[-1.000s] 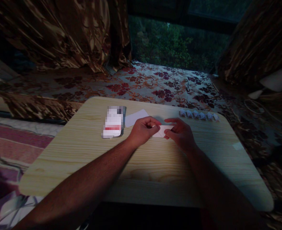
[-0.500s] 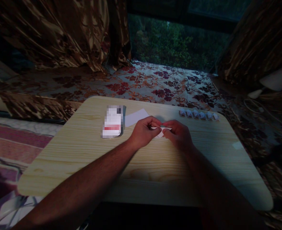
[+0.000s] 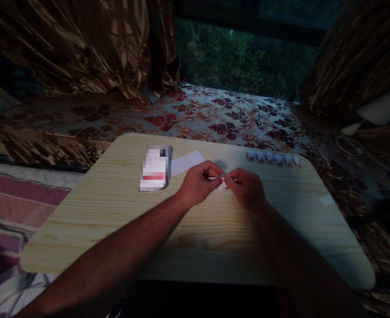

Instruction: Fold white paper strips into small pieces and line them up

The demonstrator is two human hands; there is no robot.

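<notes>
Above the middle of the wooden table, a small folded piece of white paper (image 3: 221,184) is pinched between both hands. My left hand (image 3: 200,183) is closed on its left side with thumb and fingers. From the right, my right hand (image 3: 246,187) grips the other side in a pinch, its fingertips close to the left ones. Fingers cover much of the paper, so its full shape is hidden. Just beyond my left hand lies a flat white sheet of paper (image 3: 186,162). Several small folded paper pieces (image 3: 274,158) stand in a row near the far right edge.
A blurred-out white object with a red band (image 3: 154,170) lies left of the sheet. A small pale scrap (image 3: 326,200) rests by the right edge of the wooden table (image 3: 115,207). Behind is a ledge with floral cloth (image 3: 221,110); a white lamp (image 3: 380,108) stands at right.
The fingers of my right hand have drawn down and in closer on the paper. My left hand stays nearly in place, and the view has shifted slightly.
</notes>
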